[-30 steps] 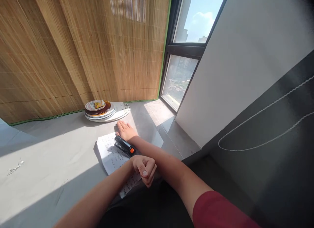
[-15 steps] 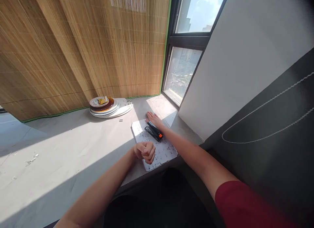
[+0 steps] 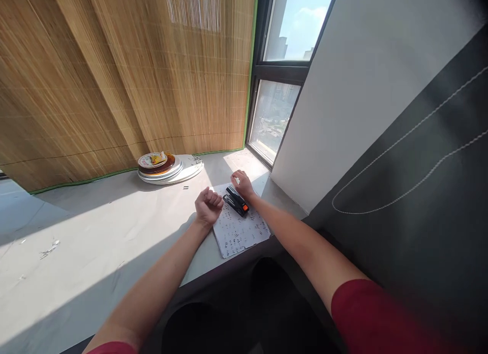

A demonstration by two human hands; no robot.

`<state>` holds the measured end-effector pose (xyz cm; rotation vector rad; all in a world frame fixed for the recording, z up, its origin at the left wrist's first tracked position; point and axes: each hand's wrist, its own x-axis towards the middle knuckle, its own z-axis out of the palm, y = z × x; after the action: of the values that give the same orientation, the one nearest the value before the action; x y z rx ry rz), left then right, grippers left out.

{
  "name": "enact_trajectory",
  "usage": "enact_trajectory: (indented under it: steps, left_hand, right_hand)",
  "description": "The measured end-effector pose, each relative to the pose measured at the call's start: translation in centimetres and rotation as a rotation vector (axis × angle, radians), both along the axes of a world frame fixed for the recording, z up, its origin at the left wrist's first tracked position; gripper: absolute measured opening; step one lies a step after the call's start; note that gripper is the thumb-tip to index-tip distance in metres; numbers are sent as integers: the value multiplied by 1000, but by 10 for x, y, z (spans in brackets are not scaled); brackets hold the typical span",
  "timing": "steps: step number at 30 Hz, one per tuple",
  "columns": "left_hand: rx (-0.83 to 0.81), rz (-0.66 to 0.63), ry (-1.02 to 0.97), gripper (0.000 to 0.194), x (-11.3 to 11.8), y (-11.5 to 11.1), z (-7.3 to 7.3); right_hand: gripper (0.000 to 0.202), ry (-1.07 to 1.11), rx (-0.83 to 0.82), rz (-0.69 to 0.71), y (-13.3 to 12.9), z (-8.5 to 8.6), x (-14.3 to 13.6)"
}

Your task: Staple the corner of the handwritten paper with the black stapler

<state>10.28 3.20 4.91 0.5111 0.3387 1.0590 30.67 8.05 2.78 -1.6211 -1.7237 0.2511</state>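
A black stapler with an orange end lies open on a stack of written paper near the ledge's front edge. My left hand is curled into a fist, palm up, at the paper's left edge, just left of the stapler; nothing shows in it. Beyond the stapler's far right side, my right hand has its fingers bent over at the paper's far edge. Whether anything is between those fingers is too small to tell.
Stacked plates with a yellow packet on top stand at the back left. Staple strips lie before them. White scraps are far left. A wall and window close off the right.
My left hand has moved forward, off the paper's middle to its left edge, and turned palm up. My right hand has gone from flat, stretched fingers to curled ones. The view has shifted slightly.
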Motion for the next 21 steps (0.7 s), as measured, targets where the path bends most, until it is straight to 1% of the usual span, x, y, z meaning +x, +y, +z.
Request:
enact_trajectory:
  steps: [2,3,4,6,8,10,13,16,21]
  left_hand:
    - [-24,86,-6,60,3,2,0]
    - [-33,128,2,59,5,4,0]
    - [-39,170,15,57,7,5,-2]
    - [-52,244,47,48,13,8,-6]
    - [-93,277,95,38,18,12,-10]
    - [-145,273,136,35,22,14,-14]
    - [-182,269,167,36,26,16,-16]
    - [-183,274,182,35,26,16,-17]
    - [-165,272,227,31,28,15,-17]
  right_hand:
    - [40,37,13,-23,-16,5,3]
    - [43,58,14,-7,-26,7,4]
    - [44,85,10,31,-37,7,5]
    - [39,154,-12,141,-61,5,7]
    - [36,182,-41,213,-82,2,7]
    - [37,145,-47,212,-95,-2,5]
    - [26,92,-19,223,-100,-3,2]
    - [31,76,-23,275,-98,1,4]
    - [37,44,-17,334,-99,6,15]
